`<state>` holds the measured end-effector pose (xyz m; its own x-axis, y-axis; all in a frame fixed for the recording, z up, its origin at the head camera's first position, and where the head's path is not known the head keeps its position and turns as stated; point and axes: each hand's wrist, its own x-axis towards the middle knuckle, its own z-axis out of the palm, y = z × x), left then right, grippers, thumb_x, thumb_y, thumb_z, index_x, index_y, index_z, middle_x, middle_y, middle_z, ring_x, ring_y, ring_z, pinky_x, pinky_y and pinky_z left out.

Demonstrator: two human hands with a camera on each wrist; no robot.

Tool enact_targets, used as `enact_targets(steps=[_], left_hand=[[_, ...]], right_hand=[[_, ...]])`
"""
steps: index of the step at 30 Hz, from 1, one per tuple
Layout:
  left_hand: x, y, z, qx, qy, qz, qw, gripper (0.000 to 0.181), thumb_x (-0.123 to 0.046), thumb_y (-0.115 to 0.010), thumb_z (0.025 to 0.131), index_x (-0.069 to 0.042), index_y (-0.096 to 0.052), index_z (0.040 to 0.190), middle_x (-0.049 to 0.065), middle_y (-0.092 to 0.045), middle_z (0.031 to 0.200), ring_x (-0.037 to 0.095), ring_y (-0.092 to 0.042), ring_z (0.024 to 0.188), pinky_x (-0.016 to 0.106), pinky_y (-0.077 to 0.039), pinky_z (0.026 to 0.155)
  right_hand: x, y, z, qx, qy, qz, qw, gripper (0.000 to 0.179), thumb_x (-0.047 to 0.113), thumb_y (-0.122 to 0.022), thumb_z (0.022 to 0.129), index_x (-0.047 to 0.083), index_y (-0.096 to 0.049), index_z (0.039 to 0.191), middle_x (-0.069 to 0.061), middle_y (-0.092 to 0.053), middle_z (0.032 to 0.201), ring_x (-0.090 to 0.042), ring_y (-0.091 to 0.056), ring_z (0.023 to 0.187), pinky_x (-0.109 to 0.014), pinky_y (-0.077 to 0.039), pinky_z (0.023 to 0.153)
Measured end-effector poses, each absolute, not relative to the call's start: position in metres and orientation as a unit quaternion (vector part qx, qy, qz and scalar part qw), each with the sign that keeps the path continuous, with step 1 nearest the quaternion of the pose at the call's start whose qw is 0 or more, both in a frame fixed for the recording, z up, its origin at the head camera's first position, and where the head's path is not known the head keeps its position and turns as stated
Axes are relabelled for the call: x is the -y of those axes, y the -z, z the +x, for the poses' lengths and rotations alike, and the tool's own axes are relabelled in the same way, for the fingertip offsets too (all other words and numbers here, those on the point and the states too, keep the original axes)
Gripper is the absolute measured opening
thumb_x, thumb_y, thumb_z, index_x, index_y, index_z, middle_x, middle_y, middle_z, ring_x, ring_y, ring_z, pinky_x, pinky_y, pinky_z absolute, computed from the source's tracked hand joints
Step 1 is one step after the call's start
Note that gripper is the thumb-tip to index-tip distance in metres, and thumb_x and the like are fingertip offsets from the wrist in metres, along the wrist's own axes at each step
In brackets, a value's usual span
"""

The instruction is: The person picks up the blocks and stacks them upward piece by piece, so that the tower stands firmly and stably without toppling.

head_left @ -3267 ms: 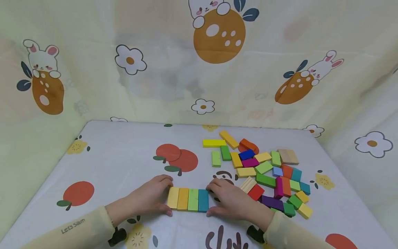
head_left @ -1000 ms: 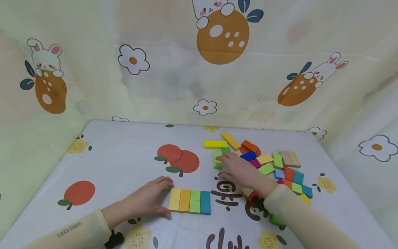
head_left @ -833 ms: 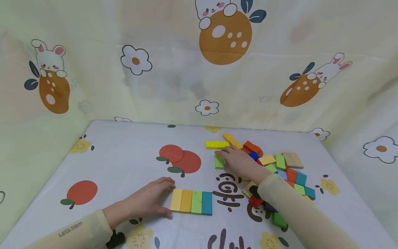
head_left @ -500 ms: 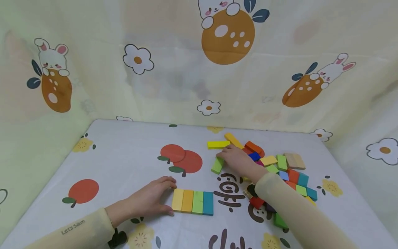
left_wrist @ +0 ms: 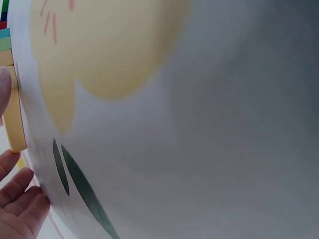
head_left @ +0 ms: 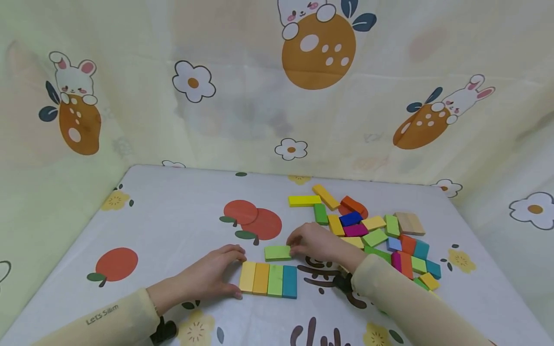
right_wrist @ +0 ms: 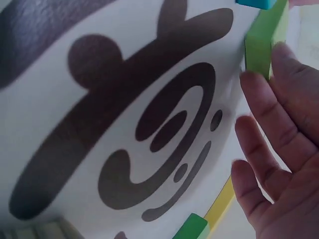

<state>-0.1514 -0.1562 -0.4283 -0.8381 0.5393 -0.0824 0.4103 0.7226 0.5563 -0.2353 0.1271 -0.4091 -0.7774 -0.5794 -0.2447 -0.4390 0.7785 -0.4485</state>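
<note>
Four-sided wooden blocks lie side by side in a short row: pale yellow [head_left: 247, 278], orange-yellow [head_left: 260, 278], light green [head_left: 275, 281] and teal [head_left: 290, 282]. My left hand [head_left: 207, 274] rests at the row's left end, thumb and fingers spread near the pale yellow block's corners. Just behind the row, my right hand [head_left: 318, 245] pinches one end of another light green block [head_left: 277, 253], which lies crosswise to the row. In the right wrist view, thumb and index finger grip this light green block [right_wrist: 261, 40], with the other fingers apart from it.
Loose blocks are scattered at the right and back right, including a yellow block [head_left: 305, 201], a green block [head_left: 321, 214] and a blue block [head_left: 350, 219]. A plain wood piece [head_left: 409, 224] lies behind them. My right forearm hides some nearer blocks. A patterned cloth [head_left: 242, 120] hangs behind the table.
My right hand left the row, took the light green block from the pile's left edge, turned it crosswise and brought it toward the row. My left hand stayed at the row's left end.
</note>
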Motion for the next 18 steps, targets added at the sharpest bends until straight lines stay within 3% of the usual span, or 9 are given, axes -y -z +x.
enact_targets(steps=[6,18], left_hand=[[0.158,0.430,-0.152,-0.919,-0.273,0.257,0.118,0.068,-0.032,-0.093,0.074,-0.002,-0.064,0.128,0.012,-0.059,0.139,0.032,-0.056,0.131,0.049,-0.047,0.113],[0.160,0.428,-0.155,-0.917,-0.278,0.254,0.135,0.071,-0.032,-0.093,0.074,0.003,-0.066,0.129,0.015,-0.058,0.142,0.035,-0.053,0.135,0.051,-0.045,0.114]], right_hand=[[-0.119,0.408,-0.233,-0.918,0.205,-0.263,0.213,0.020,0.018,-0.078,0.091,0.012,-0.078,0.110,0.004,-0.074,0.095,-0.012,-0.059,0.086,-0.028,-0.056,0.083],[-0.092,0.409,-0.232,-0.892,0.205,-0.338,0.221,0.030,0.017,-0.076,0.093,0.013,-0.074,0.123,0.004,-0.071,0.096,-0.014,-0.058,0.091,-0.030,-0.054,0.084]])
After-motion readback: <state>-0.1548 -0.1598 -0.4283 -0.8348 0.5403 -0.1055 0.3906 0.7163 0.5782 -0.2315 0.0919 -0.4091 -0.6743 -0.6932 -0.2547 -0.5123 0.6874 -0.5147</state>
